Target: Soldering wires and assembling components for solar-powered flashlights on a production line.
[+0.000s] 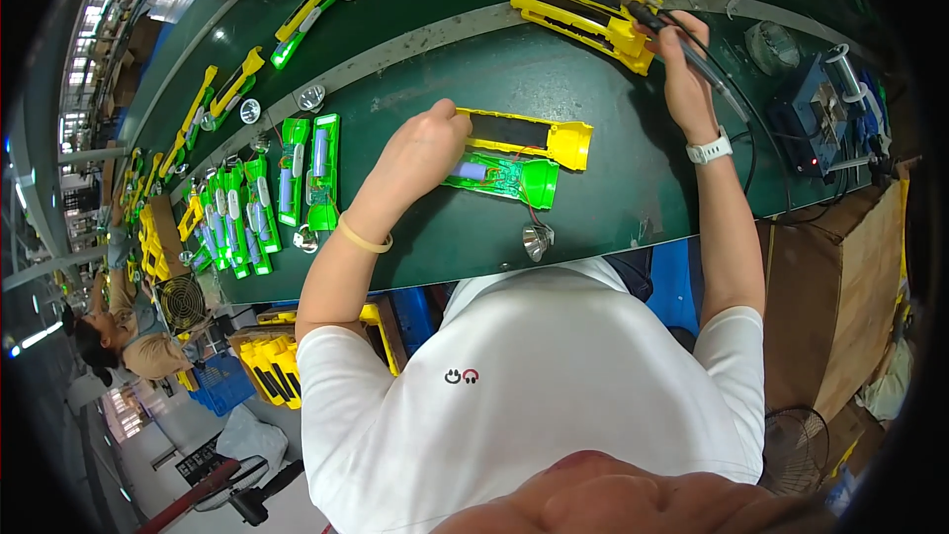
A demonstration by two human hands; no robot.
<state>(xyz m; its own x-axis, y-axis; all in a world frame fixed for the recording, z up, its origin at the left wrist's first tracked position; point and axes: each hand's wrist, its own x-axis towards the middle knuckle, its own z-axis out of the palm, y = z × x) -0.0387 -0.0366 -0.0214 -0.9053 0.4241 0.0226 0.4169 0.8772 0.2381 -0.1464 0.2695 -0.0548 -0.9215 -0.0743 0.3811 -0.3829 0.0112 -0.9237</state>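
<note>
My left hand (pixel 427 143) is closed at the left end of a yellow flashlight housing half (pixel 568 143) with a dark panel; its fingertips are partly hidden. Beside it, on the near side, lies an open green housing half (pixel 539 181) with a violet battery cell and a green circuit board. From it, wires run to a silver reflector (pixel 536 240) near the bench edge. My right hand (pixel 684 64) grips a soldering iron (pixel 647 17) with a dark cable, above several stacked yellow housings (pixel 583 10) at the far side.
A blue soldering station (pixel 806 124) with a solder spool (pixel 843 69) stands at the right. Several opened green housings (pixel 237 208) lie at the left, with yellow-and-green flashlights (pixel 306 20) on the far strip. A cardboard box (pixel 816 277) stands right; another person (pixel 138 336) sits far left.
</note>
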